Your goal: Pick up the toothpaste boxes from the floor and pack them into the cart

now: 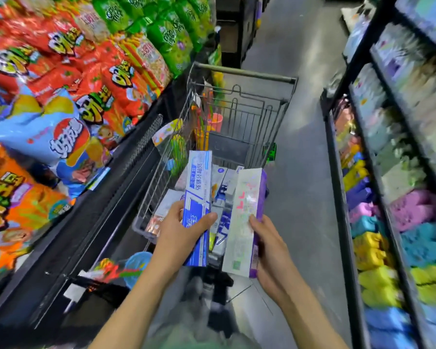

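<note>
My left hand [179, 230] grips a blue and white toothpaste box [198, 195] by its near half, held lengthwise over the near end of the wire cart [239, 76]. My right hand [268, 245] holds a white and purple toothpaste box [246, 217] by its right edge, side by side with the first, also above the cart. Several more toothpaste boxes [223, 185] lie in the cart's basket below and between the two held boxes. The cart's far half holds no boxes.
A snack display [68, 79] with red, green and blue bags runs along the left, its black base close to the cart. A dark shelf rack [388, 172] with coloured packs lines the right. Grey aisle floor [302, 172] runs between cart and rack.
</note>
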